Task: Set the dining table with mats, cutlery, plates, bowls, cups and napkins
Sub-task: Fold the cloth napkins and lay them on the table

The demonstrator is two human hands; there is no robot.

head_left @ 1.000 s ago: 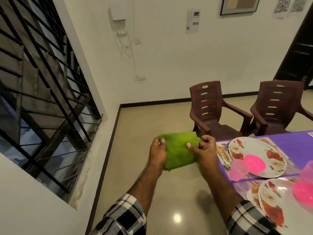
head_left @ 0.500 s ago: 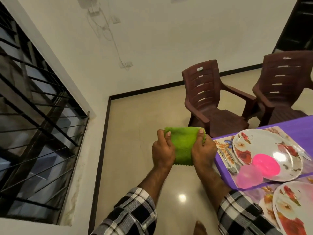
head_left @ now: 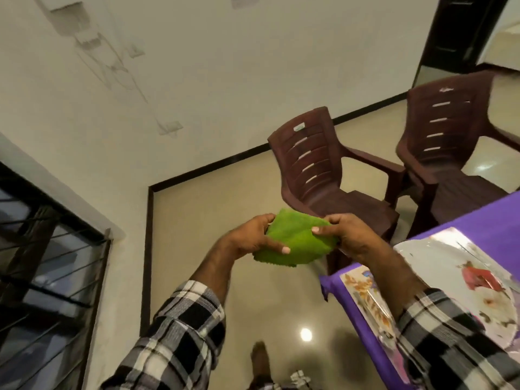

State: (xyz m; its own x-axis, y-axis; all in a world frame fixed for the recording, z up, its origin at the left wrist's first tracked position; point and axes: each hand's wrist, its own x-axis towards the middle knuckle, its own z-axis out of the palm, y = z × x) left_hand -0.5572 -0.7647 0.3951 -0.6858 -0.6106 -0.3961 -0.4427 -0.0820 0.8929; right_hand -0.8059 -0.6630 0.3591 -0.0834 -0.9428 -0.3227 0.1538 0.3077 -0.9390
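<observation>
Left hand: the left hand (head_left: 247, 237) grips one side of the soft green cloth napkin (head_left: 295, 243), its fingers (head_left: 277, 247) closed on it.
Right hand: the right hand (head_left: 349, 237) grips the other side, thumb on top, fingers closed on the napkin.
Napkin: folded, up in the air over the floor, just beside the corner of the purple-covered surface (head_left: 489, 223).
Plate: a white round plate with red flowers (head_left: 467, 280) sits on a flowery clear-covered mat (head_left: 363, 291).
Chairs: two brown plastic chairs (head_left: 315, 164) stand behind the napkin.
Sleeves: black and white checked sleeves (head_left: 180, 327).
</observation>
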